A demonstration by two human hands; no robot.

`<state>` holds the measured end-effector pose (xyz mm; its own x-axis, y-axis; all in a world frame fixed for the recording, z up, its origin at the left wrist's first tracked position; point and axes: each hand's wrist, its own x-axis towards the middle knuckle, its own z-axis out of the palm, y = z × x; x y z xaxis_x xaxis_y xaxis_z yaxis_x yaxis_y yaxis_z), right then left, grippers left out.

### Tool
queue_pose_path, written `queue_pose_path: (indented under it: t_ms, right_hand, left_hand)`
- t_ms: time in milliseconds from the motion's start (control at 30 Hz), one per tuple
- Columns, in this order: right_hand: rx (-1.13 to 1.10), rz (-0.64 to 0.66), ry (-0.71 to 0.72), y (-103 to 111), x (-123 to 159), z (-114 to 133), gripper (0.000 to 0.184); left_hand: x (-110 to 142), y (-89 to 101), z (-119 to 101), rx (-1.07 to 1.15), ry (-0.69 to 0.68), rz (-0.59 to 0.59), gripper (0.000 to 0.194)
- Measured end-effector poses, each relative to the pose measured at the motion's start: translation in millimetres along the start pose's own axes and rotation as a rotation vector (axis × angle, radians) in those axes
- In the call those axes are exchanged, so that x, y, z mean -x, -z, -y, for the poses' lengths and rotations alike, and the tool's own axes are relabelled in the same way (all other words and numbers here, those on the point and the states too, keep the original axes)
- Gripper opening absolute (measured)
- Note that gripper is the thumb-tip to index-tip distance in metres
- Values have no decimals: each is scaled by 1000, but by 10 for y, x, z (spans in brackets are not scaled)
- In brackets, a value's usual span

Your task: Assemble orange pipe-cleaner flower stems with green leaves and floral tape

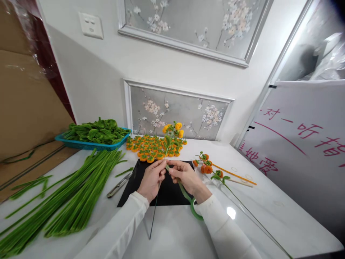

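Observation:
My left hand (153, 178) is closed in a pinch around the stem of a flower spray with yellow-orange blooms (173, 128) and green leaves. The thin wire stem (153, 223) runs down below that hand. My right hand (187, 177) pinches a strip of green floral tape (184, 192) against the same stem, fingertips close to the left ones. From there the strip leads down to the tape roll (196, 210) beside my right wrist. Both hands are above a black mat (171, 196). The exact wrap point is partly hidden by the fingers.
Left are a bundle of green fuzzy stems (81, 194), a utility knife (118, 186) and a blue tray (93, 145) of green leaves. Several small orange flower heads (147, 144) stand behind the mat. An orange flower spray (207, 168) and thin sticks (234, 174) lie right.

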<state>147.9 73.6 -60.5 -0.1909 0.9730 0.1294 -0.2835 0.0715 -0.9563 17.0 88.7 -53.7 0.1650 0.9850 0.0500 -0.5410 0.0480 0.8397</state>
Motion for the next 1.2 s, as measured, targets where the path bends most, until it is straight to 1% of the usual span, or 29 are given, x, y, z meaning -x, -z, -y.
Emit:
queue_pose_path:
  t_ms: [100, 167, 267, 400, 500, 700, 800, 867, 967, 1033, 1200]
  right_hand:
    - [6, 24, -29, 31, 17, 25, 50]
    - [14, 11, -34, 58, 8, 39, 49]
    - [18, -57, 12, 85, -49, 45, 39]
    - [30, -109, 91, 83, -142, 41, 37]
    - [53, -144, 133, 80, -164, 51, 36]
    - [120, -224, 170, 68, -152, 98, 39]
    - [148, -238, 169, 30, -141, 119, 39]
    - [145, -211, 149, -5, -120, 124, 41]
    - [108, -87, 69, -60, -67, 122, 47]
    - [111, -25, 38, -89, -33, 117, 47]
    - [130, -9, 92, -119, -16, 95, 36]
  left_hand:
    - [-5, 5, -8, -10, 17, -9, 18]
    - [-2, -8, -13, -13, 42, -5, 17]
    - [25, -60, 7, -18, 98, 31, 16]
    - [97, -151, 76, -52, 162, 81, 17]
    - [136, -189, 116, -106, 169, 73, 21]
    - [172, -216, 144, -258, 67, 19, 30]
    - [194, -237, 134, -288, 9, 8, 32]
    - [196, -240, 110, -286, -38, 1, 32]
    - [165, -215, 53, -273, -125, -20, 32]
    - [126, -184, 14, -263, -180, -36, 31]
    - [65, -123, -35, -217, -253, -64, 31]
